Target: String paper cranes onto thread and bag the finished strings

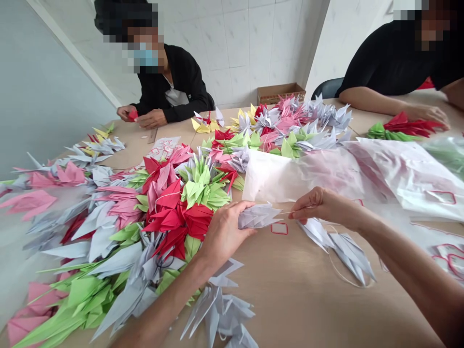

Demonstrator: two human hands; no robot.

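My left hand (226, 227) is closed round a small stack of pale grey folded paper cranes (258, 216), its thumb below and its fingers above. A thin white string (285, 213) runs from the stack's right end to my right hand (319, 207), where thumb and forefinger pinch it. Below my right hand, more pale grey folded cranes (350, 253) lie on the table along a loop of string. Beside my left forearm are further grey cranes (224, 309). A sticker-like red outlined tag (279, 228) sits just under the held stack.
Red, green, pink and grey folded cranes (170, 208) are heaped across the left and middle of the table (308, 299). Clear plastic bags (409, 169) lie at the right. Two people sit opposite; one has fingers on a small red paper piece (133, 115). A cardboard box (281, 92) stands behind.
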